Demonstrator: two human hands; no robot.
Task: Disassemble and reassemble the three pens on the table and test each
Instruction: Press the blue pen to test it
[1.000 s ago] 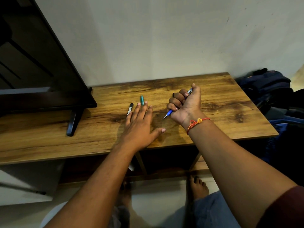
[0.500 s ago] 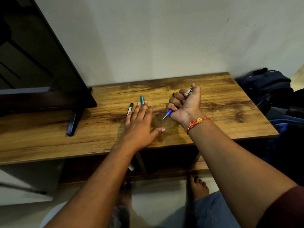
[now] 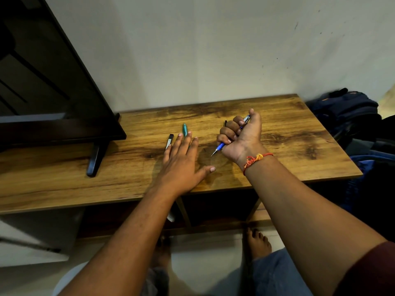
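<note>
My right hand (image 3: 241, 137) grips a blue pen (image 3: 220, 147) in a fist, its tip pointing down and left just above the wooden table (image 3: 288, 146). My left hand (image 3: 181, 165) lies flat on the table with straight fingers and the thumb spread out. A teal pen (image 3: 184, 129) lies on the table at my left fingertips, partly hidden under them. To its left is a black and white pen (image 3: 169, 141), beside my little finger. A small dark piece (image 3: 226, 123) shows behind my right knuckles.
A dark TV screen (image 3: 42, 82) stands on the table's left part, its foot (image 3: 96, 159) reaching toward the front. Dark bags (image 3: 346, 112) are piled to the right of the table. A white wall is behind. My bare feet show below the table edge.
</note>
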